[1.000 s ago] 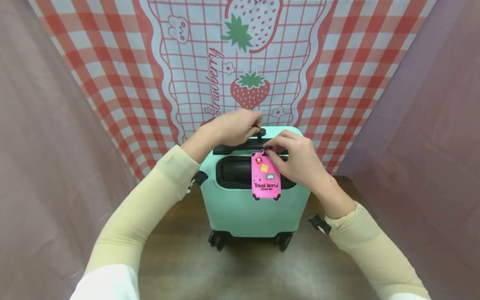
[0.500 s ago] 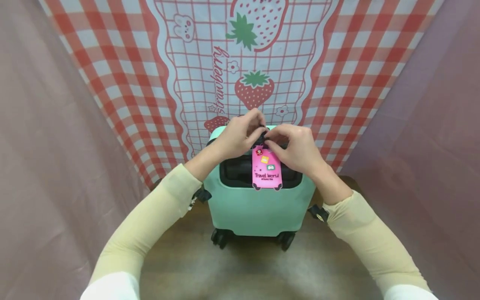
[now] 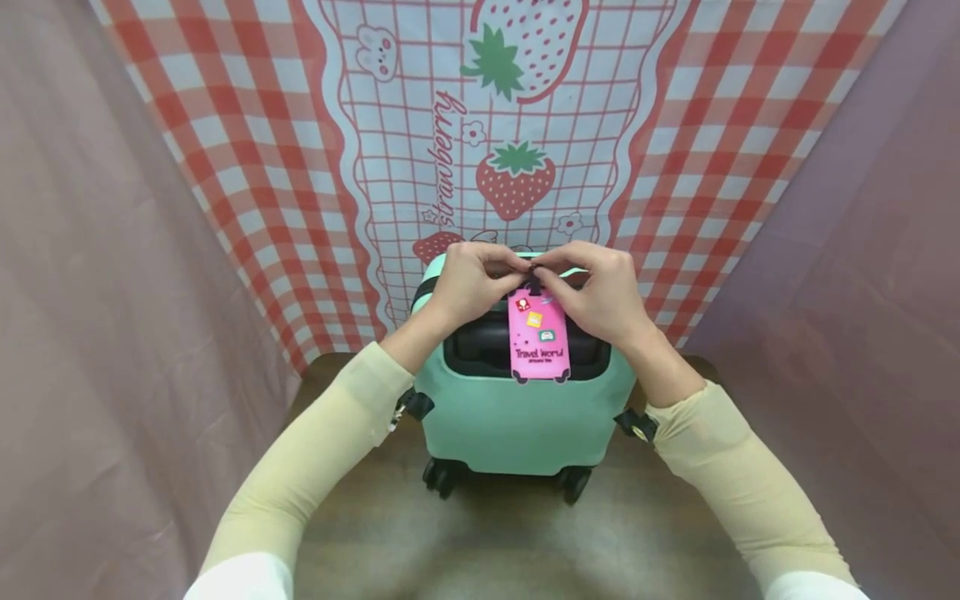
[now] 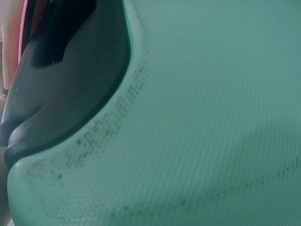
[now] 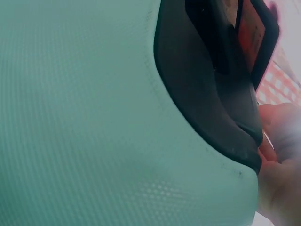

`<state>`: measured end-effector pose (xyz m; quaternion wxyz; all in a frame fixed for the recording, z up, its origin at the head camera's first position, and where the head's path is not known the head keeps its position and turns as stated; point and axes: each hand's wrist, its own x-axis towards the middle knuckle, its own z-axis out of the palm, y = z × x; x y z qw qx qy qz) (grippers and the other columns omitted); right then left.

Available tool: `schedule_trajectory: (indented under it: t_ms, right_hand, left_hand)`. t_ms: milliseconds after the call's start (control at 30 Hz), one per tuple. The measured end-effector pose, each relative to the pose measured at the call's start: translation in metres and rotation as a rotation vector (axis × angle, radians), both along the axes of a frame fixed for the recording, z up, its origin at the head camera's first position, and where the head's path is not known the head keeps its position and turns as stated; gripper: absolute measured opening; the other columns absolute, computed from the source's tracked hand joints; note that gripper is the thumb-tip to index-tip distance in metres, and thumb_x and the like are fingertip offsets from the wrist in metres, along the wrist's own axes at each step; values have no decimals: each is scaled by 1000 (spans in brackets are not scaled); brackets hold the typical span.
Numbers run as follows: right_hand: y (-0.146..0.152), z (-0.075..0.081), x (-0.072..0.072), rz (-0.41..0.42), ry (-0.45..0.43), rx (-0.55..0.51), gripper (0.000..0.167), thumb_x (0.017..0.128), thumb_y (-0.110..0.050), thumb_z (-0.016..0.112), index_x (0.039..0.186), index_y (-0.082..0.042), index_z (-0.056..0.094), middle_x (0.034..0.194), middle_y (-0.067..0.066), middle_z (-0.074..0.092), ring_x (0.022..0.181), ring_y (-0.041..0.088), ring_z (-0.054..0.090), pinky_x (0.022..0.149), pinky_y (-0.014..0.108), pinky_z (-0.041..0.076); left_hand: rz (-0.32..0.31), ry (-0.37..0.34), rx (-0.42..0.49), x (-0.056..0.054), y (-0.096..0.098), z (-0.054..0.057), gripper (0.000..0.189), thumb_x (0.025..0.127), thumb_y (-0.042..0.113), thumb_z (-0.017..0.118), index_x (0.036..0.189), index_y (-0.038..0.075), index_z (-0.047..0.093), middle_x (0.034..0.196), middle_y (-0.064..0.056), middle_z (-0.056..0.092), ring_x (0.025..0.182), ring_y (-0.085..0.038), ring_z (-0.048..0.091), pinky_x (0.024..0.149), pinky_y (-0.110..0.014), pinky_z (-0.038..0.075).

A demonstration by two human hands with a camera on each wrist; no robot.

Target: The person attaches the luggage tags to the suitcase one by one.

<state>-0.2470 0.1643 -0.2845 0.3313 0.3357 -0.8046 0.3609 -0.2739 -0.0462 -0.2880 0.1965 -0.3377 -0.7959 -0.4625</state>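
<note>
A mint-green suitcase [image 3: 525, 429] stands upright in front of me, a dark recess [image 3: 480, 346] at the top of its near face. Over that recess hangs a pink luggage tag [image 3: 538, 340] printed "Travel World". My left hand [image 3: 474, 282] and right hand [image 3: 600, 287] meet above the tag, thumbs and forefingers pinching its thin black strap [image 3: 535, 286]. Fingers and strap largely cover the suitcase's handle. Green shell [image 4: 202, 103] fills most of the left wrist view. In the right wrist view, the tag [image 5: 257, 42] shows edge-on above my right hand [image 5: 282, 155].
The suitcase's black wheels [image 3: 574, 483] rest on a brown wooden surface [image 3: 510, 550]. Close behind rises a red-checked strawberry cloth [image 3: 517, 125]. Pinkish curtains [image 3: 112, 292] hang at both sides.
My left hand has come from the handle to the strap, meeting my right hand. The right hand has risen slightly with the tag, which hangs higher over the recess.
</note>
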Motion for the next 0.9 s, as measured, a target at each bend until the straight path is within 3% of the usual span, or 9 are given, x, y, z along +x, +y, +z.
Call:
schedule_trajectory:
  t_ms: [267, 533, 767, 900]
  right_hand:
    - [-2, -1, -2, -5, -58, -28, 14, 92, -4, 81, 105, -1, 74, 94, 11, 81, 87, 23, 80, 76, 39, 66]
    - [-3, -4, -4, 2, -83, -50, 11, 93, -3, 79, 101, -1, 72, 92, 11, 77, 84, 22, 80, 80, 40, 65]
    - [-3, -9, -4, -34, -73, -53, 12, 93, -5, 81, 105, -2, 79, 99, 13, 80, 89, 26, 81, 81, 44, 66]
    - [-3, -9, -5, -55, -17, -16, 13, 92, -7, 82, 104, -2, 82, 100, 13, 81, 89, 27, 81, 78, 44, 67]
  left_hand:
    - [4, -19, -1, 1, 2, 0, 12, 94, 5, 80, 104, 0, 84, 99, -16, 83, 90, -25, 83, 79, -26, 65]
    - [19, 20, 6, 1, 2, -1, 10, 93, 4, 80, 101, -1, 84, 97, -16, 79, 86, -26, 83, 76, -22, 64]
    - [50, 38, -18, 1, 3, -3, 12, 93, 5, 80, 102, 0, 84, 94, -15, 78, 84, -26, 82, 75, -23, 64]
    - [66, 31, -29, 0, 2, -3, 13, 93, 7, 80, 103, 0, 84, 97, -15, 80, 85, -25, 83, 76, -23, 64]
